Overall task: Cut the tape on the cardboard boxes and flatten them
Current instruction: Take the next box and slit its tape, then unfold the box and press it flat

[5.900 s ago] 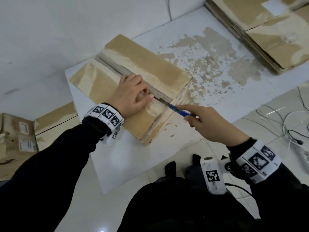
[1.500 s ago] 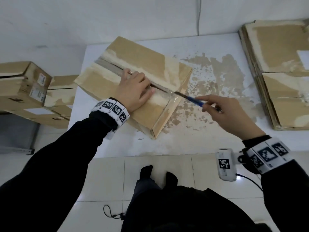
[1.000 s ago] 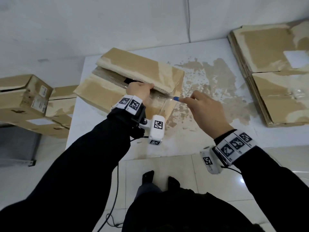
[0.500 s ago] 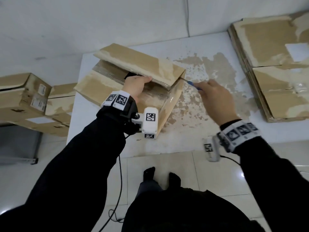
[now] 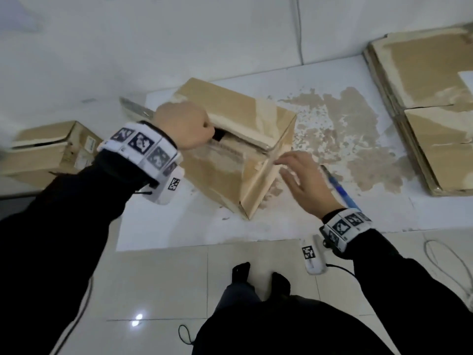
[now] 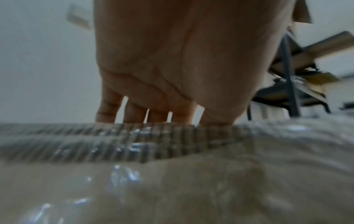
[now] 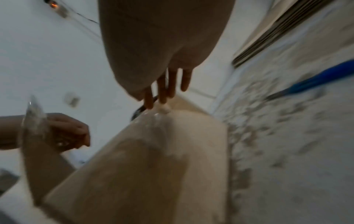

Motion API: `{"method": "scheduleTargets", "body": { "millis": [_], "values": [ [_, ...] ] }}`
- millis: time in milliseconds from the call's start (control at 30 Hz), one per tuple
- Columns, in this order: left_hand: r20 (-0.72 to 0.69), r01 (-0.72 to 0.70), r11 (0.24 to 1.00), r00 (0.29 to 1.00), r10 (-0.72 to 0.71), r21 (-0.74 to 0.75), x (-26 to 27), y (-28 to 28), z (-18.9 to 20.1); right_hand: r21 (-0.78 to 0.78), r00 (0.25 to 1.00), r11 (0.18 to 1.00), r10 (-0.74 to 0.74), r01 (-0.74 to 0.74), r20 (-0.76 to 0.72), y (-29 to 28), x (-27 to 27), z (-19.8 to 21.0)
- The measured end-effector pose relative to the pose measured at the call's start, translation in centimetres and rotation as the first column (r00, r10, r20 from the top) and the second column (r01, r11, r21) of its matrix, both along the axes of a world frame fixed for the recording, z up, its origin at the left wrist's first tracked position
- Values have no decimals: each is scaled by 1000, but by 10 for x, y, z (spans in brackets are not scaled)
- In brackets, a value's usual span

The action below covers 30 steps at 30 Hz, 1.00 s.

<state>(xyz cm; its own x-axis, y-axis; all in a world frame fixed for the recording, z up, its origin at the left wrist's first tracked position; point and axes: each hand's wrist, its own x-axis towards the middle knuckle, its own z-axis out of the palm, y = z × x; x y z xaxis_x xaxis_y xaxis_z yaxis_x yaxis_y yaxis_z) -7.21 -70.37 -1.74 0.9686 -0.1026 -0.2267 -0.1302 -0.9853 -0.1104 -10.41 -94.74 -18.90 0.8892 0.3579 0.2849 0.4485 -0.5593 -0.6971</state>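
Note:
A brown cardboard box (image 5: 230, 180) lies on the white table (image 5: 332, 221), its top seam slit and the far flap raised. My left hand (image 5: 184, 129) has its fingers (image 6: 153, 112) hooked into the slit, curled round the taped, corrugated edge of a flap. My right hand (image 5: 294, 172) is open with straight fingers (image 7: 164, 91); their tips touch the clear tape (image 7: 162, 109) at the top edge of the box's right end. The blue box cutter (image 5: 339, 187) lies loose on the table just right of that hand, also visible in the right wrist view (image 7: 316, 80).
A stack of flattened cardboard (image 5: 430, 111) fills the table's right side. Taped boxes (image 5: 46, 149) sit to the left, off the table. The table's near edge (image 5: 204, 242) runs above the tiled floor, where cables (image 5: 448, 265) lie at the right.
My right hand finished cutting along the seam, let the blue cutter down onto the table and came back open to the box's right end. My left hand went from pressing the lid into the slit.

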Motion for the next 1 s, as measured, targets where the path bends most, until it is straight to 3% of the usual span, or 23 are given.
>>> {"method": "scheduleTargets", "body": {
  "millis": [67,167,267,400,467,567,667,767,867,933,1000],
  "values": [
    [-75,14,1000,997,-12,26,-25,12,10,-38,992,994,104,-101,78,21,7,11],
    [-296,-71,995,954,46,-75,-58,33,10,-168,985,984,87,-61,152,25,24,20],
    [-408,-50,998,912,34,-28,-76,48,-23,-277,984,955,144,-110,106,23,39,31],
    [-234,29,999,972,-34,-22,-67,59,-74,-254,992,961,120,-108,30,26,65,62],
    [-182,76,997,981,-73,9,-54,60,-87,-239,989,966,68,-98,-133,33,97,79],
    [-135,171,984,977,-163,55,-41,60,-97,-399,944,908,-14,-125,-329,48,144,98],
    [-98,241,969,967,-235,54,-38,64,-104,-560,862,820,-195,-119,-468,58,170,96],
    [-88,275,960,959,-270,56,-38,67,-109,-667,858,735,-260,-122,-443,77,179,103],
    [-52,288,957,957,-285,46,-35,65,-114,-641,934,731,-14,-234,-356,125,159,117],
    [-28,281,958,960,-280,52,-33,60,-116,-654,875,607,156,-451,-459,160,130,119],
    [-10,275,959,961,-275,73,-32,56,-118,-724,839,455,109,-519,-534,170,105,128]
  ]
}}
